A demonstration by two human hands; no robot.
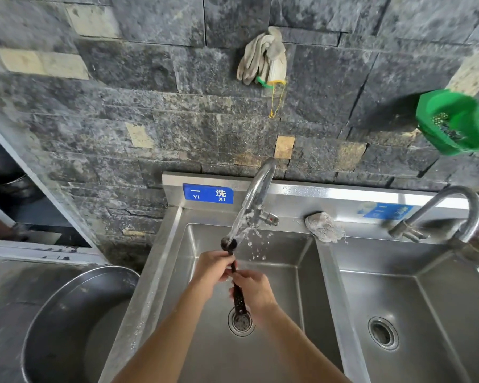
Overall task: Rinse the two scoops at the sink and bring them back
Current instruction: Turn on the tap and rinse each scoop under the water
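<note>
Over the left sink basin (288, 313), we hold the dark scoop (238, 299): left hand (213, 268) pinches its neck, right hand (253, 290) grips its handle. Its bowl sits under the tap (260, 183) stream.

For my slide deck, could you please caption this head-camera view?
The left hand and right hand hold a dark scoop under the running tap over the left sink basin.

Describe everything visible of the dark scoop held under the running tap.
The dark scoop is slim, black-looking and near upright over the sink basin. Its small round bowl is uppermost, in the stream from the tap, water spattering off. The handle's lower stretch is dotted with holes and ends above the drain. The left hand grips it just below the bowl, the right hand lower down.
</note>
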